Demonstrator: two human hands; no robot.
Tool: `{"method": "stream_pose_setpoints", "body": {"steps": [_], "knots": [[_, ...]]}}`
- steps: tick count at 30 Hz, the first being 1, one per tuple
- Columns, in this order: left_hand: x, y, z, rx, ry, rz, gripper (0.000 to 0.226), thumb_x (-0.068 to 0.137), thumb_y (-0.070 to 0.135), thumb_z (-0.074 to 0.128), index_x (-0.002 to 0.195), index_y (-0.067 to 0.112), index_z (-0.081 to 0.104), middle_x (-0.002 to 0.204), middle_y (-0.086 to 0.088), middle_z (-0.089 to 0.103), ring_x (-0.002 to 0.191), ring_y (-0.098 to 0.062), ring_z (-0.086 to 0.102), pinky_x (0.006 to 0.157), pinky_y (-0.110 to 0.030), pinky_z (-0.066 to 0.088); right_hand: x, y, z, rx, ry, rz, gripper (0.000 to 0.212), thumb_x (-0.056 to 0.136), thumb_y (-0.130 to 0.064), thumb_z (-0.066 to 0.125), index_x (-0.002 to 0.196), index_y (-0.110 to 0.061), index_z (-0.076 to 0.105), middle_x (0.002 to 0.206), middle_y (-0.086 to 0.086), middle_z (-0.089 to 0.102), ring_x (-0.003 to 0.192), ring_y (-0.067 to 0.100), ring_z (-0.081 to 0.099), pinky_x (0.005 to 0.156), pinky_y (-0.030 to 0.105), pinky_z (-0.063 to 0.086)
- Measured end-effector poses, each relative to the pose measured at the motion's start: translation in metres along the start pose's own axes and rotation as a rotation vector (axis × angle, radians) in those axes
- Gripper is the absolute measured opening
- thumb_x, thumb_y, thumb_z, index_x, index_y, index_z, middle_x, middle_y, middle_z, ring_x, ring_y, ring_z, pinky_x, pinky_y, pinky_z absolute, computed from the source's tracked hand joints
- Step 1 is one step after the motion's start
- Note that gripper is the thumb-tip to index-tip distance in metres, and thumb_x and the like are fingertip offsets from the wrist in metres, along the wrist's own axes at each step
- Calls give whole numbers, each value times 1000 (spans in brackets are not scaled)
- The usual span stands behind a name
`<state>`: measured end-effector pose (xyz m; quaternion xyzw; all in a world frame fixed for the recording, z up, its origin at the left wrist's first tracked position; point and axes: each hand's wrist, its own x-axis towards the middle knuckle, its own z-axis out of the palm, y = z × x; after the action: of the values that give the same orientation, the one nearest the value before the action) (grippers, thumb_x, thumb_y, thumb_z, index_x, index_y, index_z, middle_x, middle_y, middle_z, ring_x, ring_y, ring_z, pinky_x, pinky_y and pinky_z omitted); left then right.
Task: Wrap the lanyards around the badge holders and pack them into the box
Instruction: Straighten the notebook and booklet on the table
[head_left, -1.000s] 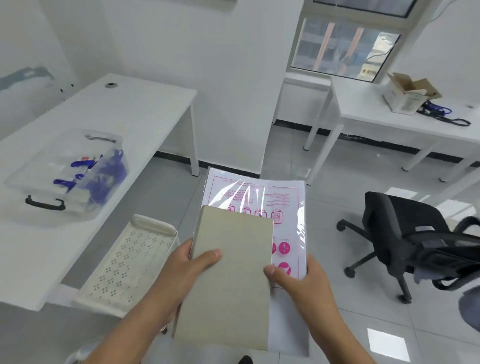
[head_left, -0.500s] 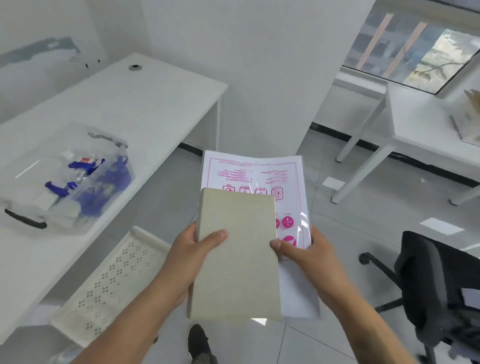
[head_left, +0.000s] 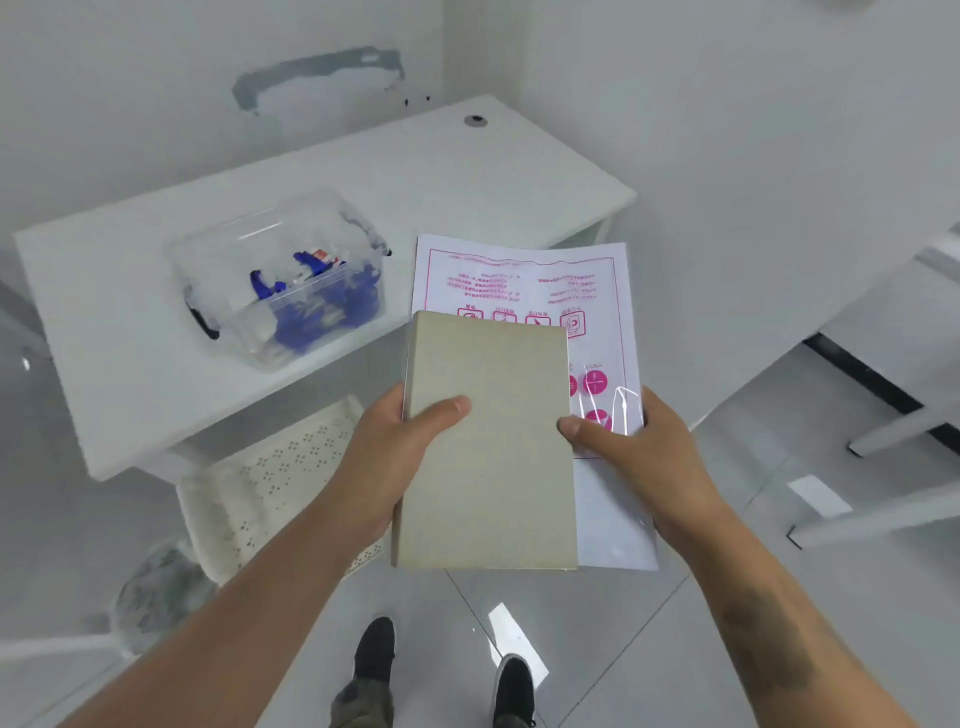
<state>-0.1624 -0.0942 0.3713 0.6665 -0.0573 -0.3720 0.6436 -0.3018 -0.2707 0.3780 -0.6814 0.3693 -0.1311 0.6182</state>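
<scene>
The left hand (head_left: 395, 457) grips the left edge of a flat grey-green cardboard sheet (head_left: 488, 441), thumb on top. The right hand (head_left: 639, 457) holds its right edge together with a white plastic bag printed in pink (head_left: 524, 280) underneath. Beyond and left of the left hand, a clear plastic box (head_left: 283, 280) holding blue lanyards (head_left: 322, 312) sits on a white table (head_left: 415, 171).

White table (head_left: 467, 171) against the wall — a clear plastic box (head_left: 283, 280) with black handles sits on it near the front edge, blue lanyards (head_left: 317, 306) inside. Grey cable grommet (head_left: 475, 121) at the far corner. Grey tiled floor (head_left: 649, 623) — shoes planted.
</scene>
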Motion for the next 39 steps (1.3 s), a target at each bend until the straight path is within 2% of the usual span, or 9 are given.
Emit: {"method": "stream_pose_setpoints", "body": {"steps": [5, 10, 15, 18, 22, 29, 34, 39], "knots": [[-23, -30, 4, -77, 193, -11, 20, 87, 24, 71, 107, 22, 71, 100, 2, 77, 92, -21, 74, 88, -45, 57, 16, 12, 0, -49, -215, 9, 31, 75, -23, 84, 100, -22, 66, 84, -7, 75, 72, 12, 72, 60, 23, 54], [-36, -56, -3, -139, 311, -37, 21, 86, 25, 71, 107, 23, 70, 100, 3, 77, 92, -21, 74, 87, -45, 58, 20, 23, 14, -91, -325, -4, 29, 77, -19, 83, 101, -22, 67, 89, -3, 76, 77, 13, 73, 62, 20, 55], [-41, -82, -18, -207, 362, -64, 22, 87, 23, 71, 108, 21, 70, 101, 0, 77, 93, -24, 74, 88, -49, 57, 23, 38, 34, -148, -370, 26, 28, 77, -20, 83, 101, -20, 67, 89, -3, 76, 78, 14, 74, 62, 20, 56], [-43, -99, -33, -251, 378, -77, 25, 87, 22, 71, 112, 20, 68, 105, -1, 76, 96, -25, 73, 90, -52, 56, 24, 47, 55, -168, -389, 40, 26, 77, -18, 83, 97, -22, 67, 83, -7, 75, 71, 8, 72, 57, 15, 52], [-50, -127, -62, -289, 401, -65, 27, 87, 22, 71, 114, 20, 68, 107, -1, 76, 98, -24, 73, 92, -51, 55, 21, 69, 90, -202, -427, 54, 29, 75, -18, 84, 97, -23, 66, 83, -7, 75, 71, 7, 72, 58, 15, 52], [-60, -205, -114, -263, 508, -74, 21, 90, 18, 69, 110, 22, 69, 102, 1, 77, 94, -21, 74, 91, -48, 56, 17, 145, 159, -287, -516, 26, 30, 75, -22, 83, 99, -25, 65, 86, -4, 74, 75, 11, 71, 60, 15, 53], [-44, -290, -128, -239, 600, -93, 21, 91, 20, 67, 111, 27, 68, 100, 4, 77, 92, -19, 74, 85, -45, 58, 31, 235, 197, -365, -599, -33, 32, 80, -23, 79, 107, -27, 62, 91, -7, 71, 76, 1, 67, 61, 8, 48], [-11, -383, -138, -258, 694, -69, 19, 90, 20, 67, 106, 29, 69, 97, 3, 77, 85, -19, 75, 74, -41, 59, 53, 325, 224, -393, -640, -133, 33, 83, -25, 75, 109, -38, 58, 90, -12, 70, 77, 1, 66, 63, 9, 48]]}}
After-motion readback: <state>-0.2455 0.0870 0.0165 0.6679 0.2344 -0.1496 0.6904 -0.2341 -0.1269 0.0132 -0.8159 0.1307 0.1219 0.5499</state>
